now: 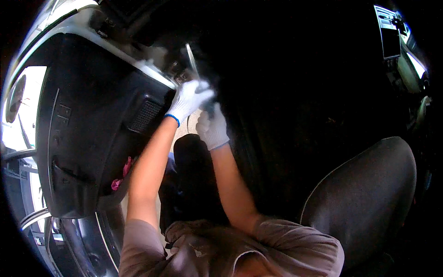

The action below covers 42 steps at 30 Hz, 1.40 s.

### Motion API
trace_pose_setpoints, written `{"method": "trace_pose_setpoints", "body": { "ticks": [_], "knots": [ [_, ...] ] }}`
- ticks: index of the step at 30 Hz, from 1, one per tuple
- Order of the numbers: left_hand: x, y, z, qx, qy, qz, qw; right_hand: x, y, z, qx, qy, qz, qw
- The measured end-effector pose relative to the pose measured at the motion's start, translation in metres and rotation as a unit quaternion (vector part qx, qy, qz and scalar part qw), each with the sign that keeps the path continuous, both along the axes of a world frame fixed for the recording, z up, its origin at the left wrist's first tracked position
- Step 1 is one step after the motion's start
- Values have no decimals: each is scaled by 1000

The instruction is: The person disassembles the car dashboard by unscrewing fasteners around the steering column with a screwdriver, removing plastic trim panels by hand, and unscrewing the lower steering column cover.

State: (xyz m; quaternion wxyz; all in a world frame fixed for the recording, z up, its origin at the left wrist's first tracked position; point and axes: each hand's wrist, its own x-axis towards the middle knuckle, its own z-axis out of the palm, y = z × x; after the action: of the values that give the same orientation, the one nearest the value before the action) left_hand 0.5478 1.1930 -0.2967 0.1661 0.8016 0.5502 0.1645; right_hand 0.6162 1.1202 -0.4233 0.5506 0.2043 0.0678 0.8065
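My left hand, in a white knit glove with a blue cuff edge, is closed beside the front end of the open car door. A slim pale rod rises from just beyond its fingers; whether the hand grips it cannot be told. Close below and to the right, my right hand, gloved likewise, has its fingers curled in toward the left hand. Something dark and blurred shows between the two hands, too unclear to name. Both hands are near the dark door-hinge area.
The dark door panel fills the left, with a speaker grille and a pink cloth in its lower pocket. A dark car seat stands at right. Deep shadow hides the footwell. Another dark car shows at lower left.
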Motion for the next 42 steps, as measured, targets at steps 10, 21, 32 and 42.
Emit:
{"method": "trace_pose_setpoints", "body": {
  "ticks": [10, 21, 32, 42],
  "knots": [
    [8, -4, 9, -52, -74, 15, 996, -2, 6, 11, 89, 127, -4, 988],
    [-16, 3, 5, -10, -68, 11, 998, -5, 8, 45, -335, 2, 51, 941],
    [0, -11, 19, -9, 33, 29, 999, -3, -4, 28, -214, -44, 58, 974],
    [7, -3, 1, -43, -72, 6, 996, -1, 1, -16, -114, -36, 42, 992]
  ]
}}
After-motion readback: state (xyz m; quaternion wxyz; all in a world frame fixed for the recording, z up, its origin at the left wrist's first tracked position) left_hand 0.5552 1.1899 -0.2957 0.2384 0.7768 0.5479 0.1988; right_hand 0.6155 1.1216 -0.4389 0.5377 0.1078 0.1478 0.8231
